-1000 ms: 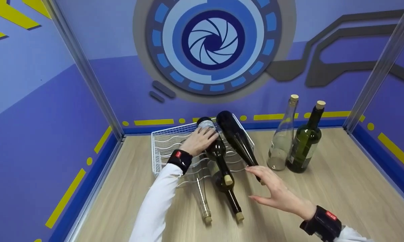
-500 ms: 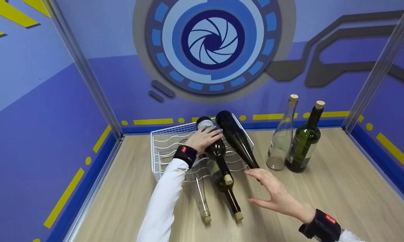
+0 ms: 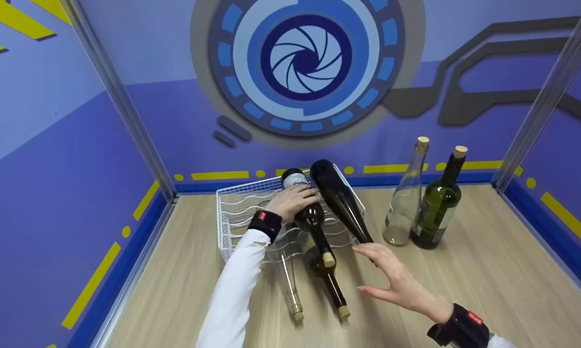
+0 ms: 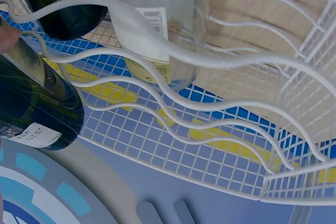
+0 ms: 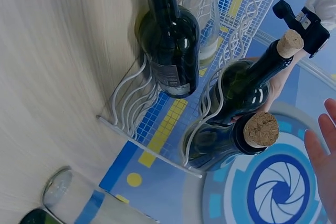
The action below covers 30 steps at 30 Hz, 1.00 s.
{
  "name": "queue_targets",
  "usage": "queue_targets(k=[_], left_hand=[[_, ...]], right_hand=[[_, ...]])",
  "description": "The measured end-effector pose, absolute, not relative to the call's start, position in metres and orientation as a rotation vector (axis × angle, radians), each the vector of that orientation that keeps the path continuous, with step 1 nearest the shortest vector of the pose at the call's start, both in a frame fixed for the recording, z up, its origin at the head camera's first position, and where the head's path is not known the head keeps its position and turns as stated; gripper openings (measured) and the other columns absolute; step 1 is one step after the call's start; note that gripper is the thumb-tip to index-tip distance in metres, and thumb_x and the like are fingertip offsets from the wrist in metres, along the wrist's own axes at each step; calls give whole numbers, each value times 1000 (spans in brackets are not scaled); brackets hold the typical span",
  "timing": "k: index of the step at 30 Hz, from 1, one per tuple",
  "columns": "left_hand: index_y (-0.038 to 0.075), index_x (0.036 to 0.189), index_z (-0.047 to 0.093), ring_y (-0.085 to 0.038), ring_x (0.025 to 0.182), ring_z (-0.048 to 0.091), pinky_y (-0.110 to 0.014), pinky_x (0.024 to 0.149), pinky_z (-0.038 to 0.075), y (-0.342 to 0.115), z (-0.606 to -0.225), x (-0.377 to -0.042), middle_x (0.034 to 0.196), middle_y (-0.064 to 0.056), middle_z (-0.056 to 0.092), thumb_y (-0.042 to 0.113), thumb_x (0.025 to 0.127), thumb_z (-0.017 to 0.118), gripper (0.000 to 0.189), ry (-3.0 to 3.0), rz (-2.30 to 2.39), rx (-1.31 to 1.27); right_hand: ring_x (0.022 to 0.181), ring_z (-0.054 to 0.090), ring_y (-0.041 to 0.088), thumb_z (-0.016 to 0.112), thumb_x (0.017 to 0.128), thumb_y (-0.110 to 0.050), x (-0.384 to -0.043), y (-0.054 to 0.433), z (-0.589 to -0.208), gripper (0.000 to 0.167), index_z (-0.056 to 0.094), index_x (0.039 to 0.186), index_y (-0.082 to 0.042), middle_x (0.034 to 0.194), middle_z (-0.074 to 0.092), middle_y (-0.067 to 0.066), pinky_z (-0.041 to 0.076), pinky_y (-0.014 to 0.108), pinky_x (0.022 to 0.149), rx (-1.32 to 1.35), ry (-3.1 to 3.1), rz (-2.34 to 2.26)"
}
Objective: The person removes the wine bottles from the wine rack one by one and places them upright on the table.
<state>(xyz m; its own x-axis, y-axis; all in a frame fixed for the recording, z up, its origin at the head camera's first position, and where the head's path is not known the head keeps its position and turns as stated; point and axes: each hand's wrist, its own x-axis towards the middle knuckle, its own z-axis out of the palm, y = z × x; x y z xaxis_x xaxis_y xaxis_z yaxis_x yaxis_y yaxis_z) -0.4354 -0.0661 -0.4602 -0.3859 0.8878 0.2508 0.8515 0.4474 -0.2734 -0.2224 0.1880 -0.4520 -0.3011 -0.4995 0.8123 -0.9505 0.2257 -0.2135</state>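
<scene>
My left hand (image 3: 292, 203) grips a dark corked wine bottle (image 3: 313, 222) that lies on the upper tier of a white wire wine rack (image 3: 219, 220). In the left wrist view a fingertip (image 4: 7, 39) lies against the label of this bottle (image 4: 50, 114). Beside it, on the rack's right, lies a second dark bottle (image 3: 336, 195), neck toward me. My right hand (image 3: 399, 282) hovers with thumb and fingers spread, its fingertips right at that bottle's neck end and overlapping the cork. Below, a clear bottle (image 3: 289, 285) and another dark bottle (image 3: 335, 290) lie on the lower tier.
Right of the rack stand a clear corked bottle (image 3: 402, 212) and a green corked bottle (image 3: 437, 208), both upright. The wooden table (image 3: 507, 270) is bounded by blue printed panels (image 3: 174, 125) at the back and sides.
My left hand has shifted slightly right along the upper bottle. The right hand stays almost still, covering more of the right bottle's neck end than a second ago.
</scene>
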Motion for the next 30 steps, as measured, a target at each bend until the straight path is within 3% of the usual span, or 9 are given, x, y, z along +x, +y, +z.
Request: queue_targets(k=[3,10,15,18,22,27,30], left_hand=[[18,124,51,-27,117,40,-35,99,25,-66,-460,-436,125,-8,49,27,56,83,75,-2321,147,-1486],[18,122,51,-27,115,41,-33,99,25,-68,-458,-434,124,-7,50,36,54,83,78,-2294,208,-1457],[15,122,51,-29,114,41,-35,99,26,-72,-459,-429,120,-9,51,37,56,82,76,-2267,148,-1412],[13,123,50,-30,114,41,-36,99,26,-74,-458,-428,119,-11,50,37,55,83,79,-2256,66,-1349],[9,122,49,-30,111,42,-37,98,27,-76,-451,-425,117,-15,48,34,54,83,79,-2240,-87,-1268],[6,118,49,-31,104,45,-38,96,29,-77,-439,-417,110,-16,45,29,50,81,78,-2217,-256,-1170],[5,116,49,-31,100,46,-42,97,27,-76,-433,-411,107,-16,44,33,47,80,80,-2195,-351,-1125]], right_hand=[[101,45,41,78,62,-7,-222,188,-453,65,47,115,17,114,50,27,40,24,76,1316,-1908,979],[102,45,41,78,59,-3,-221,187,-453,67,47,116,17,119,50,23,39,28,80,1300,-1913,996],[101,45,40,77,67,-8,-222,188,-451,62,47,116,16,118,50,23,41,24,76,1292,-1904,1015],[101,45,40,76,69,-9,-223,191,-449,61,46,115,17,117,50,24,39,27,83,1270,-1903,1020],[101,45,41,76,63,0,-224,195,-446,63,44,115,19,113,50,29,31,32,93,1238,-1903,1061],[102,47,39,72,65,10,-228,198,-447,60,42,116,20,112,49,31,35,30,92,1196,-1917,1205],[105,46,37,65,68,18,-230,198,-450,58,39,119,20,114,47,32,37,32,91,1167,-1936,1403]])
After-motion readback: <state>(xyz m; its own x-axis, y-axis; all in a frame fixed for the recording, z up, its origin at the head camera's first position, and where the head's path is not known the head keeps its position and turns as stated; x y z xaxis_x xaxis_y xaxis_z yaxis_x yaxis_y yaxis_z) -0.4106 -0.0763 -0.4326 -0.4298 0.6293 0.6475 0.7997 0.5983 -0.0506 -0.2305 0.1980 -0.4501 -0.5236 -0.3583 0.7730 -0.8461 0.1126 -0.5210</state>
